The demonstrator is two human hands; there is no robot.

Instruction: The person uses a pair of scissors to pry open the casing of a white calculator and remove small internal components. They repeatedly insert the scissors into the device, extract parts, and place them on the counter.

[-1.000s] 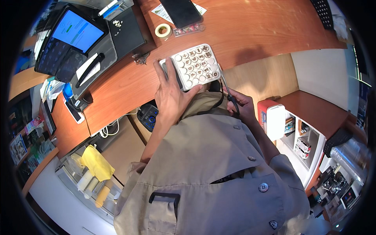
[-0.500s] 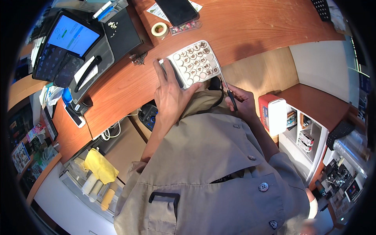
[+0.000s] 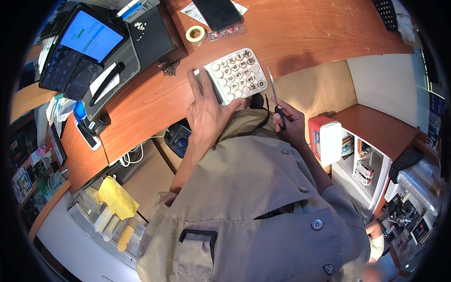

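Observation:
A white calculator [image 3: 238, 74] with round brown-marked keys is held at the desk's near edge, tilted. My left hand [image 3: 206, 112] grips its left end, fingers over the dark display strip [image 3: 210, 84] and the thumb along the near edge. My right hand [image 3: 292, 121] is closed round the black handle of what looks like a pair of scissors [image 3: 280, 117]. Their silver blade points up and away from me, a little right of the calculator and apart from it. How the fingers sit in the handle is partly hidden.
On the brown desk [image 3: 319, 33] lie a tape roll [image 3: 195, 35], a black phone [image 3: 218, 14] and a clear case [image 3: 227, 33]. A lit screen [image 3: 89, 35] stands at the left. Right of me are a red and white box [image 3: 324, 140] and a shelf [image 3: 364, 162].
The scissors' blade was against the calculator's right edge and now stands clear of it, turned more upright. My left hand keeps its hold on the calculator.

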